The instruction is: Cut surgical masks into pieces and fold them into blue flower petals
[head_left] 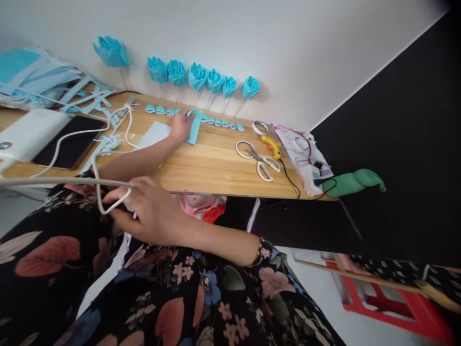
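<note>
My left hand (182,124) reaches over the wooden table with its fingers closed at a light-blue fabric strip (194,129), beside a row of small rolled blue pieces (218,123). The fingertips partly cover that row. A pale-blue flat sheet (153,134) lies beside my left wrist. Low over my lap, my right hand (147,211) has its fingers curled around a white cable (111,207), which loops past the fingertips. What else may be inside the right hand is hidden.
Several blue fabric roses on sticks (176,73) lean against the wall. White-handled scissors (257,156), a yellow glue gun (272,146) and a tape roll (260,127) lie on the right. A phone (68,142), power bank (34,132) and blue masks (36,77) are on the left.
</note>
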